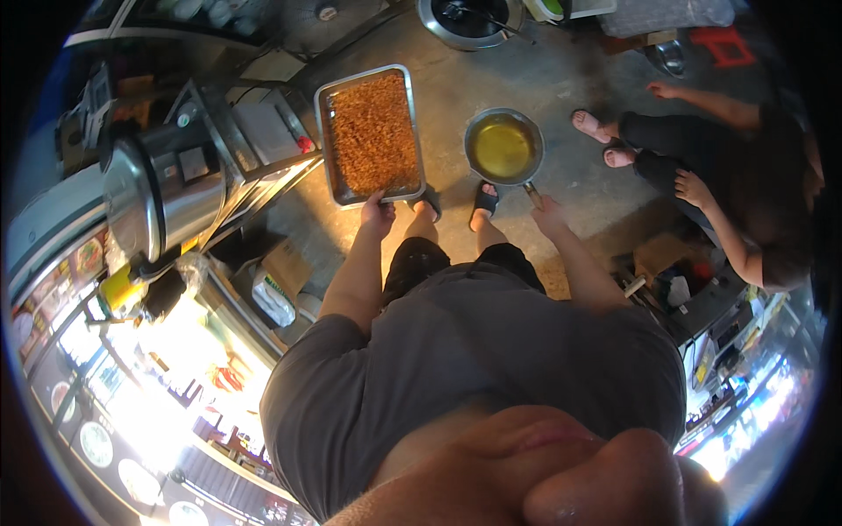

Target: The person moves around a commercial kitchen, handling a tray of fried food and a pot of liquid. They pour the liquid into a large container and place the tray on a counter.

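Note:
My left hand grips the near edge of a rectangular metal tray, held out over the floor. Reddish-brown crumbly food covers most of the tray's bottom. In my right hand is the handle of a round pan, held to the right of the tray. Yellow-green liquid, looking like oil, lies in the pan. Tray and pan are apart, with the concrete floor showing between them. My fingers under the tray edge are partly hidden.
Another person is at the right, feet near the pan's side. A large metal basin with a dark inside and a ladle stands ahead. A steel cylindrical container and a metal stand are at the left. A red plastic stool is far right.

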{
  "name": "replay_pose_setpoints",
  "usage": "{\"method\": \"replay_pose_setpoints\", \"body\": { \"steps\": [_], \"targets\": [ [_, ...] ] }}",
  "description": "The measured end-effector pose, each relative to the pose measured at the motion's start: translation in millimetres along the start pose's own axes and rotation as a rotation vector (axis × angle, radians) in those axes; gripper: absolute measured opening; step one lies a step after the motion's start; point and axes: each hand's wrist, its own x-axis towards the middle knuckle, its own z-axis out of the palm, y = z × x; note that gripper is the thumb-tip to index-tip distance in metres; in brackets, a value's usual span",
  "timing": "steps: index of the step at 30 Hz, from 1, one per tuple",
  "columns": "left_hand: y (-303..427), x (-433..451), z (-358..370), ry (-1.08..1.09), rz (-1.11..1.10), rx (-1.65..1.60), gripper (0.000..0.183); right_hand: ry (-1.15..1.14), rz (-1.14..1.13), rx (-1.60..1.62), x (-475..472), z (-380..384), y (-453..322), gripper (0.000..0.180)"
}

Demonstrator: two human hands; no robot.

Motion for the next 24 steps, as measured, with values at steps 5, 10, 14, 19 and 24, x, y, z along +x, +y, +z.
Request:
{"method": "replay_pose_setpoints", "body": {
  "steps": [5, 10, 14, 19, 24],
  "targets": [
    [38.8, 28.4, -40.0, -0.075, 0.008, 0.062, 0.017, 0.028, 0.031, 0.005, 52.1, 33.6, -41.3, 0.035],
    [85.0, 31.9, -48.8, -0.060, 0.035, 0.138, 0.015, 0.007, -0.004, 0.079, 93.3, 40.7, -104.9, 0.037],
    [108.1, 35.5, -47.3, -0.016, 0.021, 0.138, 0.017, -0.013, 0.062, 0.171, 124.6, 40.9, -147.0, 0.037],
    [110.8, 36.2, -34.8, -0.002, 0.043, 0.082, 0.016, 0.037, 0.012, 0.088, 172.5, 39.3, -168.0, 0.035],
    [106.6, 37.7, -14.0, 0.089, 0.071, -0.001, 0.015, -0.017, -0.056, 0.007, 231.4, 40.4, -187.1, 0.032]
  ]
}}
